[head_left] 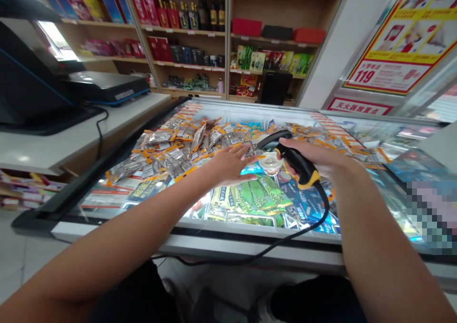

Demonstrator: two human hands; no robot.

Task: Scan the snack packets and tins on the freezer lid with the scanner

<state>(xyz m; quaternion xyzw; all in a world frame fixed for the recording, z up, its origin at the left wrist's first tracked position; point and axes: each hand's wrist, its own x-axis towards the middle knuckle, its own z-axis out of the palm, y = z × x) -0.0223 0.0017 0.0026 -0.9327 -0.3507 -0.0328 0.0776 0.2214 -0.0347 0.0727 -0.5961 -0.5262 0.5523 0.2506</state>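
Note:
My right hand (316,152) is wrapped round the handle of a black and yellow barcode scanner (299,161). The scanner's head points left, over the glass top of a chest freezer, and its black cable (285,239) loops down to the front edge. Fingers stretched out, my left hand (230,166) is over the glass just left of the scanner and holds nothing visible. Beside it lies a loose heap of small see-through packets with orange edges (178,144). Green ice-cream packs (259,192) and a round white tub (270,162) show under the glass.
A white counter (39,147) at the left carries a weighing scale (107,86) and a dark screen unit (28,75). Shelves (189,30) with bottles and boxes stand behind the freezer (214,241). A red and yellow notice (396,42) hangs at the right.

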